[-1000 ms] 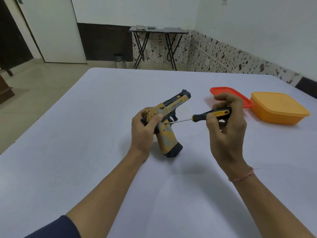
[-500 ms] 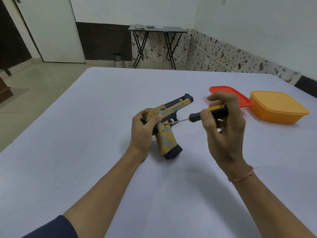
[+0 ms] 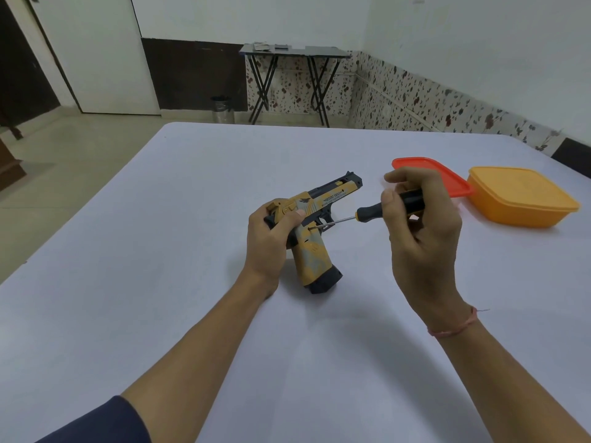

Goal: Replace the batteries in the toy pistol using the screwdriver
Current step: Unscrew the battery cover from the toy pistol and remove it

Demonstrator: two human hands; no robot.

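Two bare hands work near the middle of a pale counter [image 3: 144, 282] in a white-walled room with speckled tile skirting, a white door [image 3: 96, 52] and a folding table [image 3: 287, 52] at the back wall. An orange tub [image 3: 521, 199] and a red lid [image 3: 428, 172] sit toward the counter's right edge.

The toy pistol [image 3: 315, 251] stands with its butt on the counter, its long axis rising from near-left to far-right, muzzle toward the far right corner. The left hand [image 3: 268, 238] grips its rear, fingers wrapped round it. The right hand [image 3: 419, 231] has its fingers curled round the handle of the screwdriver [image 3: 377, 212], whose shaft lies almost level, tip at the top of the grip.

Half a second ago the handle showed a yellow stripe; now only black shows. The pistol has barely moved.
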